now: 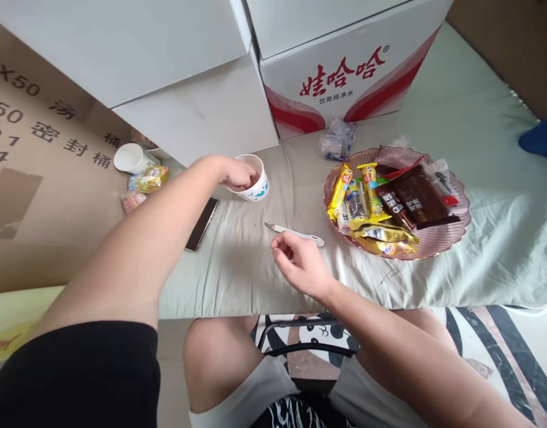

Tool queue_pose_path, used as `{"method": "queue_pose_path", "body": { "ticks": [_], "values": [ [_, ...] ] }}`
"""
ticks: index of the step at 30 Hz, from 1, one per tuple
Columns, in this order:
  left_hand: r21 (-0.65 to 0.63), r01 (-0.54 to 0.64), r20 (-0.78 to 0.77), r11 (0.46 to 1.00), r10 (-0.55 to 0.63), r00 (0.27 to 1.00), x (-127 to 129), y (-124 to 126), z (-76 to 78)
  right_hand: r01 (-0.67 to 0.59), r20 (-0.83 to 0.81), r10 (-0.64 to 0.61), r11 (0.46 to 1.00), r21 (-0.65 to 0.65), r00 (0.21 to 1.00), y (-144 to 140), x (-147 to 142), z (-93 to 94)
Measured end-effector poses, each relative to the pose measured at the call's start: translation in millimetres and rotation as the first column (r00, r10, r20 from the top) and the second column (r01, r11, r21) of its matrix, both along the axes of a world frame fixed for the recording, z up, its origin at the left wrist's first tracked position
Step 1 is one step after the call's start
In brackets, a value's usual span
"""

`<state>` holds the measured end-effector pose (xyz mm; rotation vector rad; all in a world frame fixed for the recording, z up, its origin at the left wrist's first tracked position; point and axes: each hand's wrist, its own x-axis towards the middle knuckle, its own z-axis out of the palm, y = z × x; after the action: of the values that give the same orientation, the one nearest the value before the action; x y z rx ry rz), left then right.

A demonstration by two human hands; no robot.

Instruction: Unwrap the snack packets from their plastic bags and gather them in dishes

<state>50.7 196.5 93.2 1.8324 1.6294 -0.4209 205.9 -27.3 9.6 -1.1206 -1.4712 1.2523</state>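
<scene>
My left hand [238, 174] reaches forward with its fingers dipped into a white paper cup [257, 189] with blue print that stands on the bed sheet; what the fingers hold is hidden. My right hand [295, 261] hovers over the sheet, fingers loosely curled and holding nothing. Just beyond it lies a small white craft knife [295, 234]. To the right stands a pink scalloped plate [451, 235] piled with yellow and brown snack packets [380, 202].
A dark phone [202, 224] lies left of the cup. A second white cup [129, 158] and small sweets sit by a brown carton [37, 178]. White cartons [344, 77] stand behind. My knees and a stool are below.
</scene>
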Motion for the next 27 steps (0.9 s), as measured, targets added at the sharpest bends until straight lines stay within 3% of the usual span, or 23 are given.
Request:
{"method": "queue_pose_path", "body": {
  "ticks": [3,5,7,12,15,18,20,22,25,27],
  "values": [
    [-0.011,-0.136,0.182,0.991,0.135,0.974,-23,-6,24.4,-0.007,0.025,0.006,1.0,0.016,1.0,-2,-3,-1.2],
    [0.12,-0.287,0.362,0.95,0.228,0.904,-52,-11,35.9,-0.014,0.048,0.012,0.999,0.031,0.999,-4,-4,-2.2],
    [0.232,-0.417,0.445,0.879,0.286,0.849,-91,-21,39.5,-0.014,0.077,0.011,0.999,0.041,0.997,-6,-5,-3.3],
    [0.456,-0.564,0.327,0.689,0.459,0.826,-188,-51,15.4,-0.007,0.135,0.003,0.999,0.031,0.991,-7,-8,-6.1],
    [0.573,-0.567,0.351,0.591,0.449,0.822,-202,-48,5.9,-0.025,0.161,0.02,0.999,0.028,0.987,-7,-11,-9.0],
    [0.703,-0.489,0.447,0.516,0.214,0.868,-153,-26,24.3,-0.046,0.17,0.041,0.999,0.024,0.985,-5,-15,-13.2],
    [0.757,-0.336,0.389,0.561,0.026,0.921,-88,-12,46.4,-0.057,0.17,0.054,0.998,0.016,0.984,-3,-17,-15.2],
    [0.808,-0.099,0.252,0.581,-0.187,0.95,-13,-3,63.5,-0.065,0.171,0.062,0.998,0.012,0.983,-1,-17,-15.3],
    [0.631,0.277,0.065,0.725,-0.406,0.912,87,3,61.7,-0.067,0.174,0.062,0.998,0.021,0.983,1,-14,-11.4],
    [0.457,0.484,-0.069,0.746,-0.513,0.856,131,10,43.3,-0.072,0.166,0.066,0.997,0.029,0.984,2,-11,-7.1]
  ]
}}
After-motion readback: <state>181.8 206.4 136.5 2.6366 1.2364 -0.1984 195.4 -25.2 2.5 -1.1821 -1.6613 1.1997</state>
